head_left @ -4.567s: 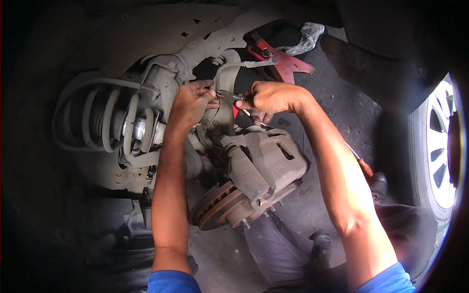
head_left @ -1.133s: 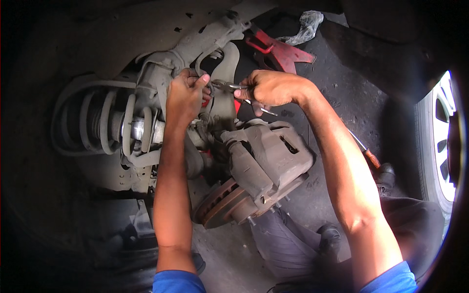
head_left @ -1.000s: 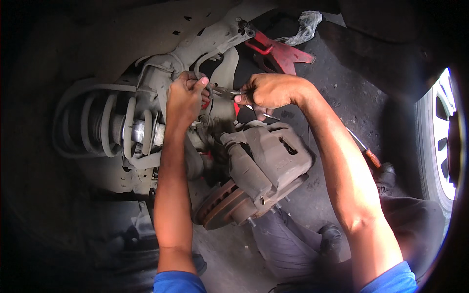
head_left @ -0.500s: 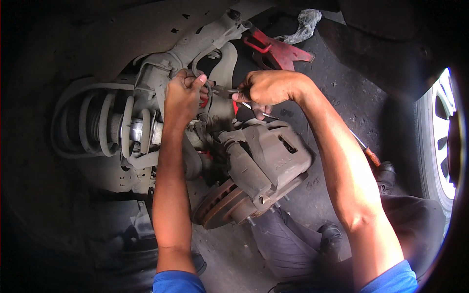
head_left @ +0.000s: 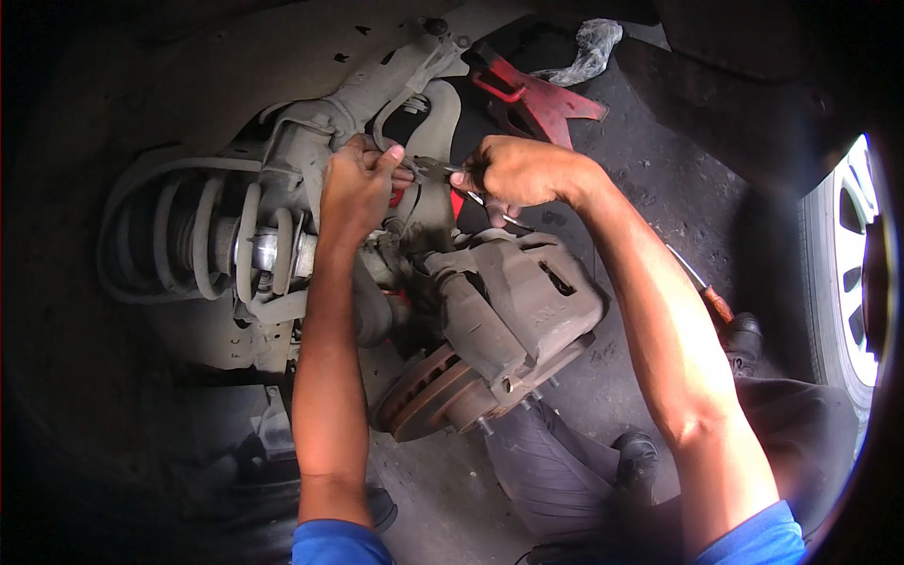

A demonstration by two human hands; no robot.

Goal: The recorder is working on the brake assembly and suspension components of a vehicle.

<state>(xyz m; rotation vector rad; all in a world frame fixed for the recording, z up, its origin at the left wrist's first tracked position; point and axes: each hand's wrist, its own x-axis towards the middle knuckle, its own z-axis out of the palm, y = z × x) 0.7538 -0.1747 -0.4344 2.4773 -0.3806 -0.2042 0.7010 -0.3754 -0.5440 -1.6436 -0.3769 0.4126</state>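
My left hand (head_left: 363, 184) is closed, thumb against fingers, pinching at a thin grey hose or cable (head_left: 380, 124) beside the grey suspension arm (head_left: 363, 99). What lies inside the pinch is mostly hidden. Wrapped in my right hand (head_left: 523, 174) is a pair of metal pliers (head_left: 476, 198); their jaws reach left towards my left fingertips, and one handle tip sticks out below my fingers. Whether the jaws grip anything is too small to tell. Both hands are above the brake caliper (head_left: 532, 297), which sits over a rusty brake disc (head_left: 424, 395).
At left, a coil spring (head_left: 202, 240) surrounds the shock absorber. Beyond my right hand are a red jack stand (head_left: 556, 105) and crumpled clear plastic (head_left: 591, 52). A screwdriver (head_left: 718, 303) lies right of my forearm, near a wheel (head_left: 852, 273). My legs flank a black shoe (head_left: 637, 457).
My right fingers have drawn in a little around the plier handles. My left hand has shifted very slightly to the right, still pinched in the same place.
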